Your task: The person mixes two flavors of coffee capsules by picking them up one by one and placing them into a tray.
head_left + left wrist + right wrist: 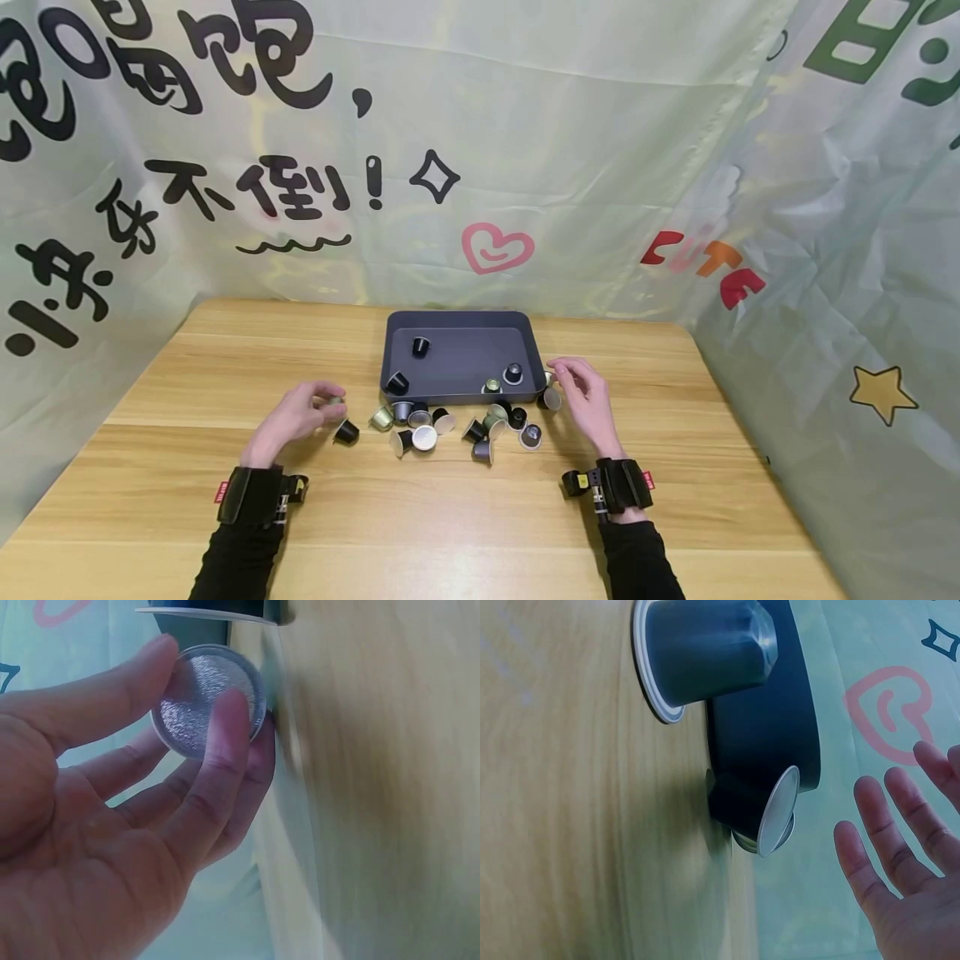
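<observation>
My left hand (298,412) is left of the loose capsules and pinches a coffee capsule between thumb and fingers. In the left wrist view that capsule's silver foil lid (214,671) faces the camera. Just below the hand, a black capsule (347,432) lies on the table. My right hand (587,398) is at the tray's right front corner, its fingers spread and relaxed in the right wrist view. Nearest to it are a dark capsule with a pale lid (552,399), tipped on its side, and a pale-green capsule (549,379) partly hidden behind that one.
A dark grey tray (465,354) stands at the back of the wooden table (420,533). It holds several capsules, among them a black one (421,347) and a silver-dark one (513,373). More capsules (424,438) lie scattered along its front edge. A printed cloth (585,167) hangs behind.
</observation>
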Motion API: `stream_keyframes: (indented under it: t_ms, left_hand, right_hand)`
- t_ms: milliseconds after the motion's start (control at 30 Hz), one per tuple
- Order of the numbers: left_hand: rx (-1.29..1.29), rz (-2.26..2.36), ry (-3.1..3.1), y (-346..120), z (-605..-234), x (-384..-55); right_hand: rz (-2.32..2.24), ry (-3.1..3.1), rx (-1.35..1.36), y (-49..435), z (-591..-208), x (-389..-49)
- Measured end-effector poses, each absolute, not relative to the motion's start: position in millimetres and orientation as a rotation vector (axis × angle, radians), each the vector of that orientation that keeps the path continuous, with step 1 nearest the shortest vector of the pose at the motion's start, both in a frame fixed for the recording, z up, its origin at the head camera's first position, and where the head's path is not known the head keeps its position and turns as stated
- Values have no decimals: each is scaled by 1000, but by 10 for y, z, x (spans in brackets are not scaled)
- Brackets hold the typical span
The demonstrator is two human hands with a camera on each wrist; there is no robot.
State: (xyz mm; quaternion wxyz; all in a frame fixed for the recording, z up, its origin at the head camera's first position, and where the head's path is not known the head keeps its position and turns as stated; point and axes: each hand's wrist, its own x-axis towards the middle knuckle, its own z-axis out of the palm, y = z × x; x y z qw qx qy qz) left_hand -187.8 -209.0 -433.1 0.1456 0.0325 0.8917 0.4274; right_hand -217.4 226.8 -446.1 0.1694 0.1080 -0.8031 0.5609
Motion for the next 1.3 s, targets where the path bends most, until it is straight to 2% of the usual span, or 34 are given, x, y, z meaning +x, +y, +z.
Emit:
stream_keyframes:
  t_ms: [300,967,1133,1300]
  left_hand:
    - [134,1211,2690,-2073,-4320,-1861]
    - [185,1364,2901,-1989,-4286,-1908]
    - [179,1421,2887,-1931,-4254,-1928]
    - [226,1436,2877,-1865,-4209,-1978]
  right_hand:
    - [1569,-2225,407,2270,-4494,-2181]
    - [1581,-2306,312,2286,-4457,-2176]
    - [1584,-2336,326,2240,-4270,-2051]
    - [1566,-2367,315,2272,-4306,-2049]
